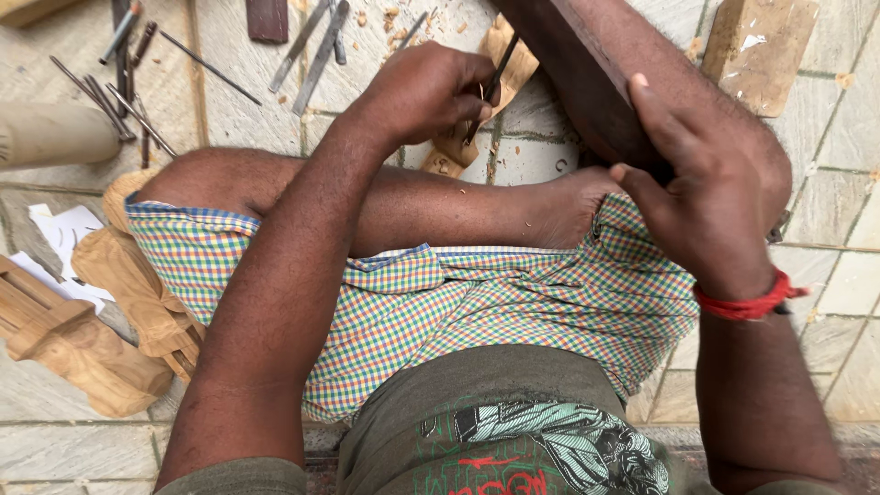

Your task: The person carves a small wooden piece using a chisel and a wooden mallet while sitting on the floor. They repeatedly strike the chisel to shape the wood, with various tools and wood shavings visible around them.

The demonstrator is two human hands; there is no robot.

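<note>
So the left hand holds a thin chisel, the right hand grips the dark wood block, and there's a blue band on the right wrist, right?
Not quite: the head view shows the band on the right wrist is red, not blue. The left hand does hold a thin chisel, and the right hand grips the dark wood block.

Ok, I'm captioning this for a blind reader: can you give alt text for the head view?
Seen from above, a person sits cross-legged on a stone tile floor, the left hand gripping a thin metal chisel while the right hand steadies a dark wooden block. More metal carving tools and pale carved wood pieces lie around them.
</note>
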